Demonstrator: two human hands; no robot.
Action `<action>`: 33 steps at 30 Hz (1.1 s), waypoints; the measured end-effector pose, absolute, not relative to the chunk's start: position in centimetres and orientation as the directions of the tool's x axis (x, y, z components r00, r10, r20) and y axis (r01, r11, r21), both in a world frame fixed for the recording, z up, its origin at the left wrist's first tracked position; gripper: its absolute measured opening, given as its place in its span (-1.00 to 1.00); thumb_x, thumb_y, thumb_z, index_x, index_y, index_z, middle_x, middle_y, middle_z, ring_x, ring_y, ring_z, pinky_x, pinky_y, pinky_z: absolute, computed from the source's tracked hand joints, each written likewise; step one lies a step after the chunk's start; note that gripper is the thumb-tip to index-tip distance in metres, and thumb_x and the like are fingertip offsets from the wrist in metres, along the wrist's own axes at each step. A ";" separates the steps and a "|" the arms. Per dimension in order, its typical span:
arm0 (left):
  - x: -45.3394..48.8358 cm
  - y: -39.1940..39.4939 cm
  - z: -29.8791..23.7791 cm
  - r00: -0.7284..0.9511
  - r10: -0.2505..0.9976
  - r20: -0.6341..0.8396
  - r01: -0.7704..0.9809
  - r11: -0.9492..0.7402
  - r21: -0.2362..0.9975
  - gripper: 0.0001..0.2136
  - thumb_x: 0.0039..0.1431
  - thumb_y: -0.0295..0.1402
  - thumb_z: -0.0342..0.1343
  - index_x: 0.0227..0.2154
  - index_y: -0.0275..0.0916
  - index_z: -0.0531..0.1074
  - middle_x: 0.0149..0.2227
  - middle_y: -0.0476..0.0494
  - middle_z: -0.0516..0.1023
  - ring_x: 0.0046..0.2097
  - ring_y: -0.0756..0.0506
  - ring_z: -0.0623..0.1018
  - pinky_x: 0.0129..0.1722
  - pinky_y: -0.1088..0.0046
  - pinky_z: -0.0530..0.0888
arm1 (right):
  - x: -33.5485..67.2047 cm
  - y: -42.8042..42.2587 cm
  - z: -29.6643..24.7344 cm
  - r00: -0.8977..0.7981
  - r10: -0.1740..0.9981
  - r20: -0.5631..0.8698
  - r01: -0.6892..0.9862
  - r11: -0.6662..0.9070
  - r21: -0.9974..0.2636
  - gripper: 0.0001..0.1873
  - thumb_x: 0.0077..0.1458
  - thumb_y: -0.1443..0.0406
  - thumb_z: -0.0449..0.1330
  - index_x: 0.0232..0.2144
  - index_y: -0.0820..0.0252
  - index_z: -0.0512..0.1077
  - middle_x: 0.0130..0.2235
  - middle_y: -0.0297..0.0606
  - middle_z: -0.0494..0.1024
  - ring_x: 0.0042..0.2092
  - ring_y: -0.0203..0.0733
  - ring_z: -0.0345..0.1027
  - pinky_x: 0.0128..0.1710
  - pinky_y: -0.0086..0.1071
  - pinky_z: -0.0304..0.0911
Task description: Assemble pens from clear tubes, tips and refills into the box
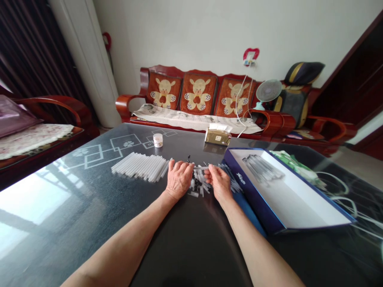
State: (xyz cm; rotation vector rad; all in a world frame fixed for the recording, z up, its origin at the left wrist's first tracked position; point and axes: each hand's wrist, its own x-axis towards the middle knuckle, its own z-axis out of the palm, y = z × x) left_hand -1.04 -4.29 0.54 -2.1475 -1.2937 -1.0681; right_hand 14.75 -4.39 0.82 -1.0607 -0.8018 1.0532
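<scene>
My left hand [180,178] is closed, fingers curled, beside the right end of a row of white translucent tubes [140,166] that look like pen barrels. My right hand [220,181] pinches with thumb and forefinger. A short stretch of a pale translucent tube [201,168] shows between the fingertips of both hands; the rest of it is hidden. Below and between the hands lies a loose pile of small clear caps and black parts [200,185]. Thin dark-tipped sticks, like pen refills [236,183], lie just right of my right hand, partly covered by it.
A blue box with a white inside [299,203] stands at the right, holding a bundle of pens [263,169]. Behind are a small white jar [158,140] and a tissue box [218,136]. A green-white plastic bag [296,165] and white cables [344,201] lie beyond the box.
</scene>
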 end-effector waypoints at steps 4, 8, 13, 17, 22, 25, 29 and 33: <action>-0.9 -4.3 0.5 0.266 0.563 0.783 0.892 -0.452 0.022 -0.80 0.27 -0.33 -0.01 -0.12 -0.12 0.47 -0.27 -0.14 0.57 -0.14 -0.17 0.46 0.08 0.03 0.13 | 14.7 -4.3 0.7 0.349 0.936 0.035 -0.224 0.120 -0.967 -0.55 -0.25 -0.04 0.37 -0.52 0.22 0.43 -0.54 -0.30 0.53 -0.56 -0.32 0.34 -0.66 -0.50 0.17; -0.9 -4.3 0.4 0.282 0.564 0.776 0.891 -0.454 0.006 -0.77 0.28 -0.32 -0.02 -0.09 -0.15 0.46 -0.28 -0.15 0.55 -0.18 -0.16 0.45 0.06 0.09 0.16 | 14.2 -4.7 0.8 0.321 0.946 0.040 -0.162 0.096 -0.982 -0.56 -0.21 -0.05 0.34 -0.54 0.21 0.41 -0.55 -0.31 0.52 -0.56 -0.30 0.34 -0.66 -0.49 0.14; -0.5 -4.6 0.5 0.372 0.533 0.760 0.846 -0.531 -0.042 -0.76 0.30 -0.31 -0.08 -0.09 -0.15 0.45 -0.31 -0.12 0.53 -0.28 -0.10 0.41 -0.09 0.25 0.22 | 13.3 -5.1 0.7 0.232 0.970 0.074 -0.098 0.099 -0.990 -0.55 -0.16 -0.08 0.30 -0.54 0.19 0.42 -0.56 -0.31 0.51 -0.54 -0.26 0.35 -0.65 -0.46 0.12; -0.6 -4.6 0.5 0.370 0.543 0.754 0.851 -0.524 -0.040 -0.77 0.31 -0.26 -0.08 -0.15 -0.11 0.47 -0.36 -0.10 0.50 -0.30 -0.10 0.37 -0.17 0.28 0.20 | 13.1 -5.1 0.3 0.208 0.974 0.089 -0.073 0.106 -0.992 -0.53 -0.13 -0.11 0.27 -0.54 0.19 0.41 -0.54 -0.29 0.52 -0.54 -0.25 0.33 -0.64 -0.44 0.12; -0.6 -4.4 0.4 0.362 0.570 0.738 0.866 -0.498 -0.041 -0.75 0.32 -0.24 -0.10 -0.22 -0.10 0.48 -0.41 -0.08 0.44 -0.33 -0.10 0.34 -0.19 0.29 0.16 | 13.4 -5.0 0.1 0.180 0.979 0.095 -0.089 0.112 -0.990 -0.56 -0.11 -0.07 0.28 -0.47 0.19 0.46 -0.49 -0.28 0.53 -0.49 -0.27 0.33 -0.59 -0.45 0.15; -0.6 -4.4 0.5 0.356 0.592 0.723 0.876 -0.481 -0.037 -0.73 0.34 -0.22 -0.13 -0.24 -0.12 0.48 -0.43 -0.08 0.42 -0.33 -0.10 0.33 -0.21 0.29 0.15 | 13.6 -4.9 0.2 0.149 0.983 0.108 -0.117 0.126 -0.985 -0.60 -0.13 -0.02 0.32 -0.41 0.18 0.49 -0.45 -0.29 0.54 -0.45 -0.27 0.36 -0.54 -0.45 0.19; -0.6 -4.4 0.5 0.356 0.608 0.710 0.877 -0.479 -0.029 -0.70 0.34 -0.20 -0.16 -0.23 -0.13 0.48 -0.43 -0.09 0.41 -0.33 -0.10 0.34 -0.21 0.30 0.14 | 13.9 -4.8 0.4 0.127 0.988 0.086 -0.160 0.106 -0.981 -0.62 -0.20 0.05 0.37 -0.38 0.18 0.51 -0.44 -0.31 0.54 -0.41 -0.27 0.37 -0.49 -0.45 0.22; -0.7 -4.2 0.5 0.360 0.620 0.697 0.880 -0.475 -0.032 -0.69 0.34 -0.19 -0.16 -0.22 -0.14 0.48 -0.44 -0.09 0.42 -0.33 -0.10 0.34 -0.21 0.29 0.14 | 14.2 -4.7 0.6 0.105 0.992 0.077 -0.182 0.095 -0.979 -0.65 -0.24 0.11 0.39 -0.38 0.18 0.52 -0.41 -0.33 0.53 -0.37 -0.29 0.37 -0.43 -0.44 0.24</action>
